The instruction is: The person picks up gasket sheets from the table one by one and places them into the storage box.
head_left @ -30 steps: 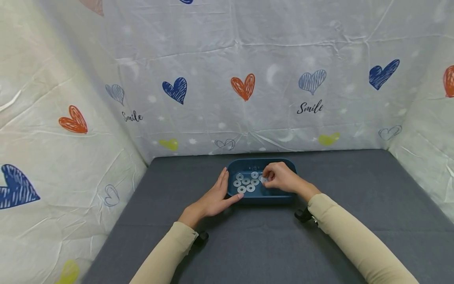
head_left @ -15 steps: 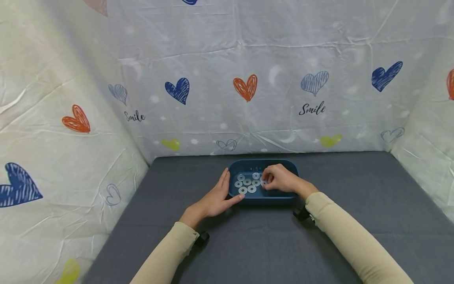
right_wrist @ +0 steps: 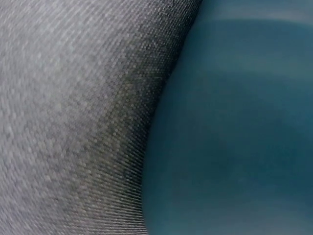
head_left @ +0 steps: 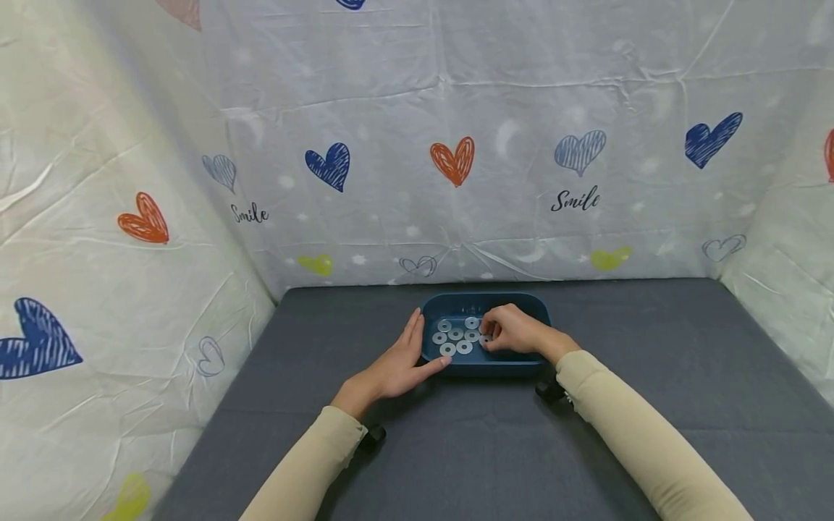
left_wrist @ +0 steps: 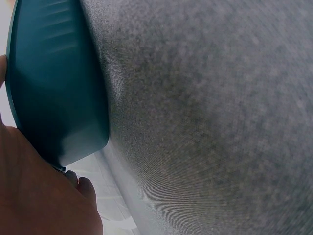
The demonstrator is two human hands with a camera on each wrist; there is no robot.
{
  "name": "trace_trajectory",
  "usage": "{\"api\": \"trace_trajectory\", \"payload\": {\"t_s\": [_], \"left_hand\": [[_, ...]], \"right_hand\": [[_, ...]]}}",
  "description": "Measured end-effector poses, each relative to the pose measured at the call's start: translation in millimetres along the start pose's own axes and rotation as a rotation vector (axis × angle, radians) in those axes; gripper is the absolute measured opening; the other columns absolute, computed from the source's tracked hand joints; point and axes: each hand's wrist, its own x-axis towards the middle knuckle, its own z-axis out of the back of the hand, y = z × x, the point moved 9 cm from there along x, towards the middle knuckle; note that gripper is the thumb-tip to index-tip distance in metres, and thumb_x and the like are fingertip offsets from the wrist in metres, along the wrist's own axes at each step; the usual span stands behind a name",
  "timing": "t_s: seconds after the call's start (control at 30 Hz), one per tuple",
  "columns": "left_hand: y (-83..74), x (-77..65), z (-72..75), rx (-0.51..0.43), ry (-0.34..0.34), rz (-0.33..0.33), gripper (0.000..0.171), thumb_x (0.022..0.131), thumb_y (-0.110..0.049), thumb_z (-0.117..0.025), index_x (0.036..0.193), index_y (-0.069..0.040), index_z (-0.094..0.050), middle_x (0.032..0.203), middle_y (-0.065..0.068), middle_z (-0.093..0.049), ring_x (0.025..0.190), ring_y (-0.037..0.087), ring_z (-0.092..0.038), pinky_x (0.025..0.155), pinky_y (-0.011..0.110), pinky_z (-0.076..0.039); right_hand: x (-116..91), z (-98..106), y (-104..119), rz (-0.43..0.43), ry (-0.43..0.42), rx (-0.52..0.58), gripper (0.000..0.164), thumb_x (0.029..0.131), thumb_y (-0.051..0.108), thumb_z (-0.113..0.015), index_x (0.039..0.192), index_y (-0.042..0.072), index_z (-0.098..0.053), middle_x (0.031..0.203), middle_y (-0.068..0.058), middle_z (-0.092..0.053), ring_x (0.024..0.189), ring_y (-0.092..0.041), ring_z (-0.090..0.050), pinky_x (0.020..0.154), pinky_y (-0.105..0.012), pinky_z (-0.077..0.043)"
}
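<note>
A dark blue tray (head_left: 502, 367) stands on the table, with several flat metal washers (head_left: 465, 347) spread over the left half of its floor. My left hand (head_left: 394, 369) lies along the tray's left end, fingers straight against the side and thumb over the front rim. Inside the tray, my right hand (head_left: 515, 329) has its fingertips bent down around one washer (head_left: 485, 339), to the right of the others. The fingers partly cover that washer. In the left wrist view, the tray's outer wall (left_wrist: 58, 88) rises beside the left hand; the right wrist view shows only tray wall and cloth.
Dark grey cloth (head_left: 456, 449) covers the table. A pale curtain (head_left: 391, 108) printed with hearts hangs directly behind the table's far edge, and similar sheets hang at both sides. A black wrist device (head_left: 550, 391) sits under the right wrist.
My right hand has lowered slightly with the washer, which now sits a little nearer the tray floor. The left hand stays at the tray's end. The head view has shifted slightly.
</note>
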Motion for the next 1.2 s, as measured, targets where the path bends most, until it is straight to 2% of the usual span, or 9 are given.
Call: {"api": "trace_trajectory", "payload": {"t_s": [0.23, 0.57, 0.93, 1.2], "left_hand": [[1.4, 1.5, -1.8, 0.008, -0.001, -0.012, 0.107, 0.097, -0.074, -0.045, 0.164, -0.006, 0.004, 0.172, 0.009, 0.013, 0.157, 0.027, -0.006, 0.123, 0.050, -0.022], [0.7, 1.6, -0.6, 0.005, -0.005, -0.007, 0.108, 0.096, -0.076, -0.044, 0.164, -0.007, 0.004, 0.172, 0.008, 0.012, 0.158, 0.025, -0.006, 0.123, 0.050, -0.021], [3.1, 4.3, -2.9, 0.015, 0.008, 0.010, 0.107, 0.096, -0.075, -0.044, 0.165, -0.009, 0.005, 0.172, 0.004, 0.015, 0.158, 0.026, -0.005, 0.123, 0.050, -0.022], [0.9, 4.7, -3.8, 0.003, -0.010, -0.010, 0.108, 0.096, -0.075, -0.045, 0.165, -0.007, 0.003, 0.172, 0.009, 0.011, 0.157, 0.028, -0.008, 0.122, 0.052, -0.023]], "right_hand": [[2.6, -3.7, -2.6, -0.009, 0.020, -0.029, 0.020, 0.092, 0.016, -0.078, 0.107, 0.004, -0.074, 0.103, -0.006, -0.070, 0.084, -0.012, -0.065, 0.077, -0.031, -0.057], [3.5, -3.3, -0.7, 0.027, 0.006, -0.018, 0.016, 0.091, 0.014, -0.080, 0.101, 0.003, -0.075, 0.097, -0.006, -0.069, 0.079, -0.010, -0.064, 0.074, -0.030, -0.056], [3.4, -5.4, -3.9, 0.005, 0.005, 0.011, 0.017, 0.089, 0.014, -0.080, 0.101, 0.003, -0.075, 0.096, -0.006, -0.069, 0.079, -0.010, -0.064, 0.074, -0.030, -0.056], [0.5, -4.9, -8.0, -0.026, 0.015, 0.034, 0.021, 0.089, 0.012, -0.081, 0.106, 0.002, -0.075, 0.099, -0.006, -0.069, 0.082, -0.012, -0.064, 0.076, -0.032, -0.056]]}}
